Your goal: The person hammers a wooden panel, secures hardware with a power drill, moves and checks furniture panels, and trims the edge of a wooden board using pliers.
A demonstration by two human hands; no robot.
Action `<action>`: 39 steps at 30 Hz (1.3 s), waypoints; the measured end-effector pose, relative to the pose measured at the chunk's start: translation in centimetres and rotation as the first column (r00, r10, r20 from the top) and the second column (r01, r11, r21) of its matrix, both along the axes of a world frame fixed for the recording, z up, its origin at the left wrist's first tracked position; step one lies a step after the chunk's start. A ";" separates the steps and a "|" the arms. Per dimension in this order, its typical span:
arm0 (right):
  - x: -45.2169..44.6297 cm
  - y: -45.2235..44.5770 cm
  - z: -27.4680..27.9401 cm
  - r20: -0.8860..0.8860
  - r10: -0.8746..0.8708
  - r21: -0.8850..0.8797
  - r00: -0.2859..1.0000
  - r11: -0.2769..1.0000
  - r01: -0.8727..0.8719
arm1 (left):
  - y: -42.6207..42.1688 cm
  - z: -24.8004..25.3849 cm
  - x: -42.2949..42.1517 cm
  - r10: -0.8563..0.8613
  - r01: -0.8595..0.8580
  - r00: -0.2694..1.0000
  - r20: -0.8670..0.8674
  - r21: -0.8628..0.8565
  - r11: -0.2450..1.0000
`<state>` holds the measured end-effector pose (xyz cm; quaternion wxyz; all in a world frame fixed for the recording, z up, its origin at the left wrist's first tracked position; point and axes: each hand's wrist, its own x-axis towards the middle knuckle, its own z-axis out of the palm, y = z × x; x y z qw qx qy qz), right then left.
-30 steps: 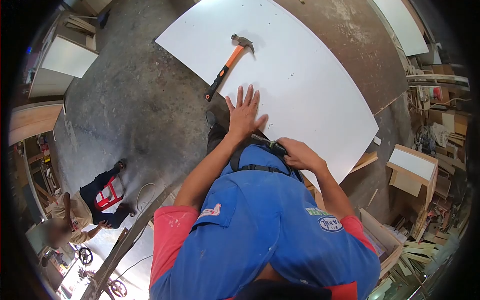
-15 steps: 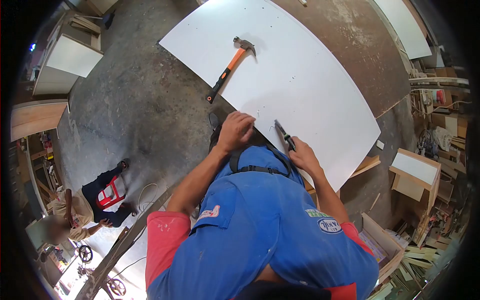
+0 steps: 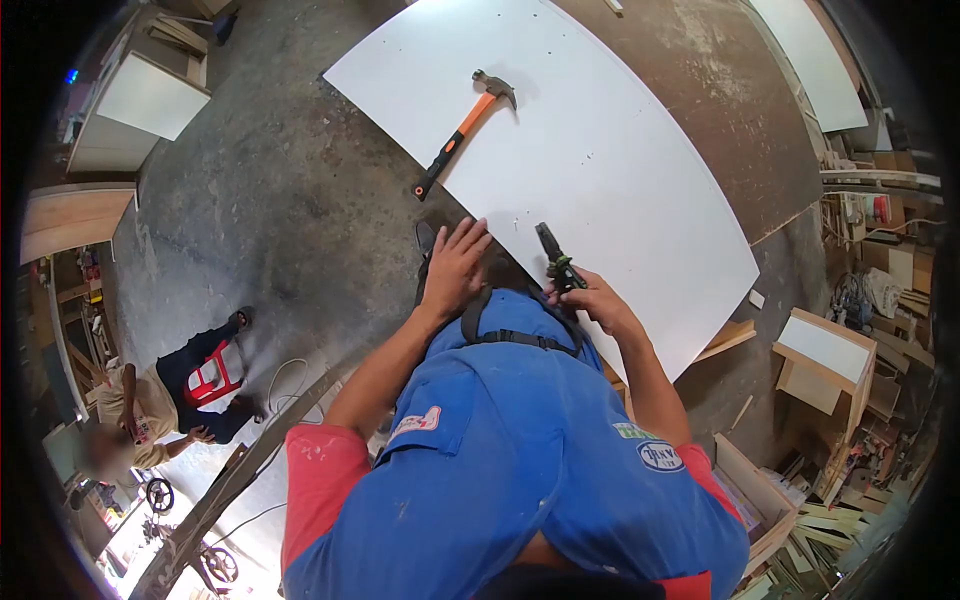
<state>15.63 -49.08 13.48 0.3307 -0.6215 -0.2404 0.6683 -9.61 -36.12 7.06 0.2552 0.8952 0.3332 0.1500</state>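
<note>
In the head view, my right hand (image 3: 597, 301) is closed around dark pliers (image 3: 550, 250) with green on the handles. Their head points away from me, over the white board (image 3: 640, 220). My left hand (image 3: 457, 268) is open, fingers stretched out, beside the near edge of the board; whether it touches the board I cannot tell. A claw hammer (image 3: 465, 130) with an orange and black handle lies on the board, its grip end past the left edge. Small nail-like bits (image 3: 522, 218) lie on the board near the plier head.
A seated person (image 3: 150, 400) is at the lower left, beside a red stool (image 3: 213, 376). A brown panel (image 3: 720, 110) lies beyond the board. At right stand a white-topped wooden box (image 3: 828, 345) and wood scraps (image 3: 830, 525).
My left hand has opened from curled fingers and shifted slightly left and down. My right hand has turned the pliers, drawing them slightly left, so their head shows broader.
</note>
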 end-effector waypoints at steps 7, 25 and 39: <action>0.6 3.4 -0.9 -0.377 0.143 -0.079 0.915 0.980 -0.185 | -0.4 0.1 0.4 0.075 -0.075 0.993 0.094 -0.010 0.997; -1.9 1.9 -2.8 0.581 -0.011 0.132 0.814 0.988 -0.082 | -0.2 -0.3 4.9 0.388 0.190 0.906 0.169 -0.982 -0.017; -4.2 2.2 -2.5 0.896 0.361 -0.241 0.257 0.883 -0.402 | 1.1 1.9 2.7 0.450 -0.288 0.893 0.016 -0.746 0.600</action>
